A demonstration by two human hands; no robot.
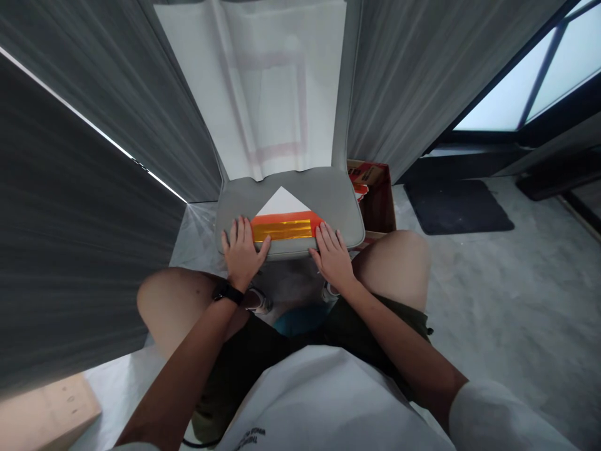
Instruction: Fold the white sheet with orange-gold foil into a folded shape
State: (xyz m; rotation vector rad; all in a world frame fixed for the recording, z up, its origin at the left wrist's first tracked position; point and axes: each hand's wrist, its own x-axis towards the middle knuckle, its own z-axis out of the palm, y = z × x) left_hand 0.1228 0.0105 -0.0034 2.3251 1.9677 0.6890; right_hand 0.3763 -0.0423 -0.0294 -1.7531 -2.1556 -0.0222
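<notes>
1. The left hand (241,252) lies open and flat, not gripping, its thumb against the paper (282,224).
2. The right hand (332,257) is also open, fingertips resting on the paper's other end.
3. The paper, white with orange and gold bands, sits near the front edge of a gray chair seat (328,200).
4. Uneven pressure could skew it or slide it over that edge.

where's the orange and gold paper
In the head view, the orange and gold paper lies on the grey chair seat, between the left hand and right hand.
</notes>
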